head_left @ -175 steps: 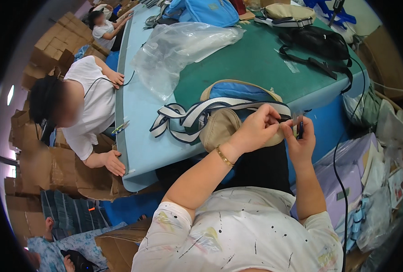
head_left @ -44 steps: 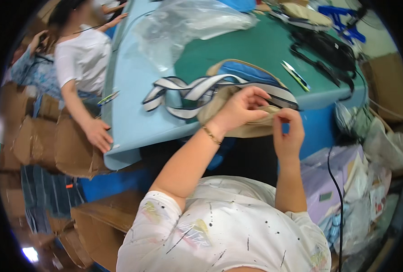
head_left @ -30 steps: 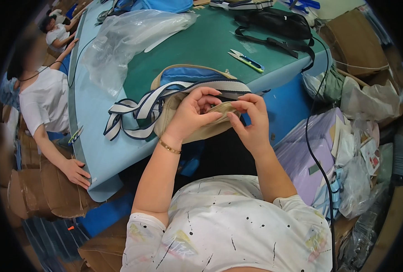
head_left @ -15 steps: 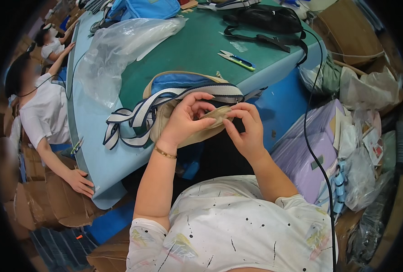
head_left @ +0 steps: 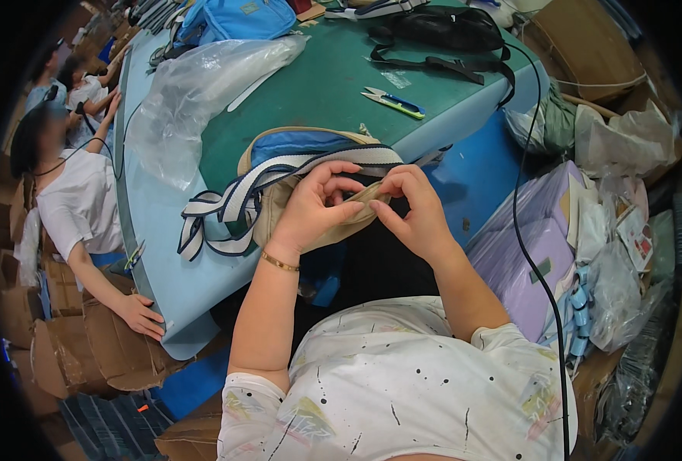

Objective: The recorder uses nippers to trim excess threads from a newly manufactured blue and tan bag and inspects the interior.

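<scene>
A beige bag (head_left: 277,201) with a blue lining (head_left: 299,143) lies at the near edge of the table. Its white strap with dark blue edges (head_left: 279,167) runs over the top and loops down on the left. My left hand (head_left: 316,201) pinches the bag's near edge between thumb and fingers. Facing it, my right hand (head_left: 415,211) grips the same edge with thumb and forefinger, a little further right. The fingertips of both hands are close together on the fabric. Whatever small detail lies between them is hidden.
Thread snips (head_left: 393,102), a black waist bag (head_left: 441,38), a clear plastic bag (head_left: 180,107) and a blue bag (head_left: 241,21) lie on the green tabletop (head_left: 318,84). A black cable (head_left: 519,207) hangs at my right, beside wrapped purple goods (head_left: 510,253). A co-worker's hand (head_left: 141,316) rests at the table's left corner.
My right hand has shifted slightly left along the bag's edge, closer to my left hand. The view has moved slightly, and another person shows at the far left.
</scene>
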`<control>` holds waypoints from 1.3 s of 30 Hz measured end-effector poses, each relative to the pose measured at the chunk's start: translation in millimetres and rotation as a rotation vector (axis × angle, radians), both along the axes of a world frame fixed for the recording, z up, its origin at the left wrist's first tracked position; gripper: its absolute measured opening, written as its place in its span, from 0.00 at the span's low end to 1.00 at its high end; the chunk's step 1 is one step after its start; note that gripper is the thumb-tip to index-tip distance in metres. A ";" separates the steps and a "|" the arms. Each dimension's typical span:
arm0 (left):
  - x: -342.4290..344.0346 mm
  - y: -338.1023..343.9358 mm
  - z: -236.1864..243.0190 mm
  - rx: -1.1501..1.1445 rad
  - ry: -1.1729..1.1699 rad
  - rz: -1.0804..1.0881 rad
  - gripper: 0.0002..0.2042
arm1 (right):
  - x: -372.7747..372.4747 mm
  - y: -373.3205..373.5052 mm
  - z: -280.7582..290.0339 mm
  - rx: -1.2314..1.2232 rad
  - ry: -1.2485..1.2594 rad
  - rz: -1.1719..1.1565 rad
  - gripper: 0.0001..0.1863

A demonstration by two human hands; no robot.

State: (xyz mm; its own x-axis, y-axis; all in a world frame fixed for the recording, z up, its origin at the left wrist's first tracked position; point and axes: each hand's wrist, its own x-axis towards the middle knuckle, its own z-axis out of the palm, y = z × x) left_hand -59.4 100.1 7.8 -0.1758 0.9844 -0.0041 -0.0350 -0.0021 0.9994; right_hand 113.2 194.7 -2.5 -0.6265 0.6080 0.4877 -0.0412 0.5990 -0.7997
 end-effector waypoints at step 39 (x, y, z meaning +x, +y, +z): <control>4.7 4.4 5.5 -0.135 0.004 -0.049 0.17 | 7.8 -2.8 16.2 0.092 -0.290 -0.044 0.06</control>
State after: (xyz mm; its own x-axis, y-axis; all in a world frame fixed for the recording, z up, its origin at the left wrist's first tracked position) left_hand -54.7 104.5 13.2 -0.1280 0.9824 -0.1363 -0.0276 0.1339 0.9906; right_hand 121.0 191.9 13.7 -0.7217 0.5993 0.3465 0.2085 0.6655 -0.7167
